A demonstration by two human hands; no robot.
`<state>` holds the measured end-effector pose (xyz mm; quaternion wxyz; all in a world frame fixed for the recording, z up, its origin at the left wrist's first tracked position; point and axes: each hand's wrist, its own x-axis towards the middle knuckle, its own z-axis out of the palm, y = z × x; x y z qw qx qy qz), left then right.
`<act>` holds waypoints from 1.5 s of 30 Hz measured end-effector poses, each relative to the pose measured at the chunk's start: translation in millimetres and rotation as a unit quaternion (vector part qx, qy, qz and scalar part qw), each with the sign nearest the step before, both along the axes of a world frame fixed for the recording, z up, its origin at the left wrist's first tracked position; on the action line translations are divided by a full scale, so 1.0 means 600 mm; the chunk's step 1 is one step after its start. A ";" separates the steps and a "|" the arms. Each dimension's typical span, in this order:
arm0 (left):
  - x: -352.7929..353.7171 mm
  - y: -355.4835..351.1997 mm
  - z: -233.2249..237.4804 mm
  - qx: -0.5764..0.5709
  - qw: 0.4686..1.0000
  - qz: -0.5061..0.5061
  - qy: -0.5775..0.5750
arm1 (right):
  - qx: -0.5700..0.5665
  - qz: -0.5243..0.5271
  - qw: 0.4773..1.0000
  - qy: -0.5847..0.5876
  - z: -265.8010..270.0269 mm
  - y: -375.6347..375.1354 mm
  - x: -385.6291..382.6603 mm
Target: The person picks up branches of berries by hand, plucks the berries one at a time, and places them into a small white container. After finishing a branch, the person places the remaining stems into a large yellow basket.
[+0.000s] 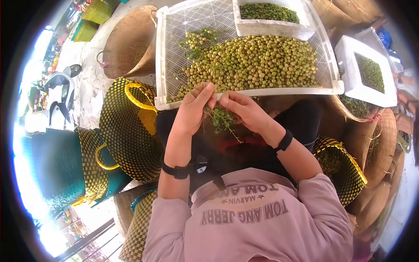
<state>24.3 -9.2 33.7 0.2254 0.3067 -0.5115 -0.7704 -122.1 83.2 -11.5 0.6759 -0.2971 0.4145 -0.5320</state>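
Note:
My left hand (194, 108) and my right hand (247, 112) are close together at the near edge of a white mesh tray (172, 48). Between them hangs a green sprig (222, 119) with thin stems and small leaves or buds, and the fingers of both hands are pinched on it. Just past my hands, a heap of small round yellow-green fruits (262, 61) fills the near part of the tray. Toward its left side lies a cluster of fruits on green stems (198, 41). My palms and some fingertips are hidden.
A white box (275, 31) of small green fruits stands in the tray's far right corner. Another white box (349, 65) is at the right. Wicker baskets (126, 41) and yellow-black woven baskets (126, 144) surround my lap. A person's arm (406, 81) shows at far right.

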 end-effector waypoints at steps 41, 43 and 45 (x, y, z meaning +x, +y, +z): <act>0.014 -0.006 -0.007 0.152 0.975 0.071 0.145 | 0.007 -0.054 0.966 -0.252 0.009 0.029 0.008; 0.014 -0.006 -0.005 0.154 0.974 0.082 0.144 | 0.018 -0.038 0.973 -0.228 0.014 0.028 0.008; 0.012 -0.006 -0.005 0.156 0.973 0.090 0.142 | 0.030 -0.023 0.978 -0.205 0.014 0.029 0.011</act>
